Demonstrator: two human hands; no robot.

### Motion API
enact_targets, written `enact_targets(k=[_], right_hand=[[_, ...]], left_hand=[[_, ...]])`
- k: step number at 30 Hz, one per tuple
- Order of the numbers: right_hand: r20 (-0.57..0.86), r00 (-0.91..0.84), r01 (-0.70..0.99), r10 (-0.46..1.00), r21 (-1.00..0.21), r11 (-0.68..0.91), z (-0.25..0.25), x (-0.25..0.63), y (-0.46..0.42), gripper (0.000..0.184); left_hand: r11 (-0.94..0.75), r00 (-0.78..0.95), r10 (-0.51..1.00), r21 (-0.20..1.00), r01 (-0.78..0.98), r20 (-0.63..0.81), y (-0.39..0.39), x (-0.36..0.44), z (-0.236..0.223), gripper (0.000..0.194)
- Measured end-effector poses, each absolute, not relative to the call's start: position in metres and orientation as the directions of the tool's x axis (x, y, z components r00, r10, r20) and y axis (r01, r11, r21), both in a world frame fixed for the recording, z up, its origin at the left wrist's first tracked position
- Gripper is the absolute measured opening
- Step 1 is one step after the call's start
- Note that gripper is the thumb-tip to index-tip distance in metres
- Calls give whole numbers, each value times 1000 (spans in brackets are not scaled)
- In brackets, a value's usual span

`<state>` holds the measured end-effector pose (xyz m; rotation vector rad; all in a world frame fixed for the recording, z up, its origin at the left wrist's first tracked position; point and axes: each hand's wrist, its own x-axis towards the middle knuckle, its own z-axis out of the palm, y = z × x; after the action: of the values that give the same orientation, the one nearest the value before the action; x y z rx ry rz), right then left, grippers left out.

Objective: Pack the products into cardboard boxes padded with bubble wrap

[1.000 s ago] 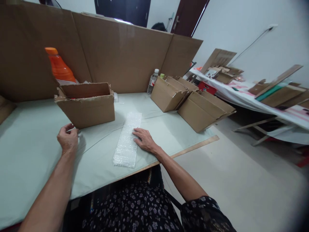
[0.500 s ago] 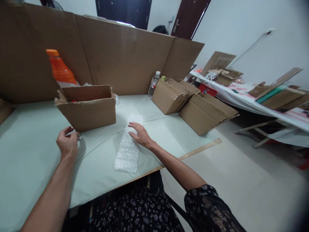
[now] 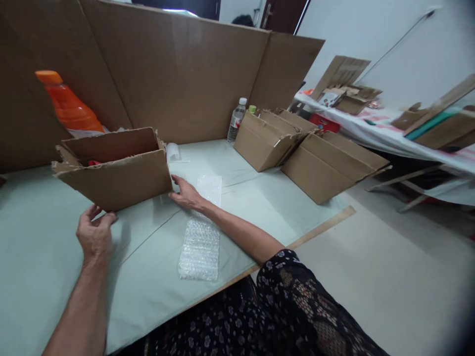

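An open cardboard box (image 3: 122,180) with torn upper edges stands on the pale table cover at the left. A bit of red shows inside it. My left hand (image 3: 94,230) is at its lower left corner, with fingers curled against the cardboard and fingertips partly hidden. At the lower right corner, my right hand (image 3: 187,195) has its thumb and fingers against the side of the same box. Beneath my right forearm lies a flat strip of bubble wrap (image 3: 200,252), partly covered by the arm.
An orange bottle (image 3: 72,109) leans behind the box, before a tall cardboard screen (image 3: 178,74). A clear water bottle (image 3: 236,121) and more boxes (image 3: 326,165) stand at the right. A wooden strip (image 3: 322,227) marks the table's edge. Another cluttered table (image 3: 393,123) is beyond.
My right hand has left the bubble wrap and moved left to the box's right side. My left hand has come up against its left corner. The view has shifted slightly.
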<state>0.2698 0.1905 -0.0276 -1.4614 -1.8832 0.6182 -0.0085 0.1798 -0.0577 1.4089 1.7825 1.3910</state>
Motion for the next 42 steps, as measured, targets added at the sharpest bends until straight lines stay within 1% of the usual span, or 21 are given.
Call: enact_targets(k=[3,5,6,8,10,12,14,15,16,18,21,23,26,29,31,33,35,37,38,40,42], right_hand=[[227,-109,759,968,-609,229,-31,307,178,61],[234,-75,794,969,-574,200,-34,339,163,57],[232,-60,804,971,-565,185,-35,354,155,56],[213,-47,828,976,-538,157,-37,377,140,56],[183,-66,846,981,-511,152,-39,389,131,55],[159,-114,855,981,-486,179,-40,387,130,52],[150,-171,858,974,-464,222,-40,377,137,47],[151,-195,857,969,-454,244,-40,371,144,45],[153,-214,855,965,-448,261,-40,364,151,43],[159,-234,850,959,-445,281,-39,355,165,41],[197,-232,846,953,-444,297,-35,359,169,42],[222,-248,833,943,-449,324,-31,371,151,43],[181,-429,759,885,-461,461,-20,388,100,44],[133,-649,638,749,-442,631,-12,384,45,49],[144,-714,584,685,-417,697,-14,370,21,48],[170,-719,574,674,-404,713,-20,352,13,35],[195,-670,590,716,-445,674,-27,338,15,26],[216,-574,578,790,-575,578,-29,332,21,25],[217,-514,543,830,-667,511,-28,331,23,23],[176,-399,412,900,-842,347,-23,334,25,19],[88,-347,258,934,-948,186,-18,339,23,18]], left_hand=[[-40,-442,857,888,458,267,171,-3,-47,53],[-118,-406,832,837,535,378,160,5,-37,47],[-178,-349,827,794,581,441,153,10,-32,44],[-304,-193,824,703,643,533,139,24,-24,36],[-419,12,843,643,641,537,123,41,-18,31],[-558,269,817,583,590,509,107,59,-15,30],[-692,526,720,520,500,453,89,75,-16,31],[-740,621,662,498,453,419,80,81,-18,32],[-768,688,616,488,416,384,71,86,-20,32],[-783,752,573,490,384,326,55,90,-22,31],[-739,744,608,540,403,277,40,85,-20,32],[-693,712,652,584,421,260,36,78,-17,34],[-637,656,714,615,465,244,40,70,-15,31],[-585,635,747,645,492,194,47,72,-19,27],[-574,637,748,662,482,185,51,76,-22,26],[-577,641,743,671,466,194,53,79,-23,27],[-576,639,742,679,455,201,53,77,-21,37],[-557,638,749,692,458,181,50,70,-17,53],[-539,634,757,702,467,159,48,66,-15,60],[-488,615,781,725,485,114,43,61,-10,68],[-425,571,817,755,499,82,39,64,-7,67]])
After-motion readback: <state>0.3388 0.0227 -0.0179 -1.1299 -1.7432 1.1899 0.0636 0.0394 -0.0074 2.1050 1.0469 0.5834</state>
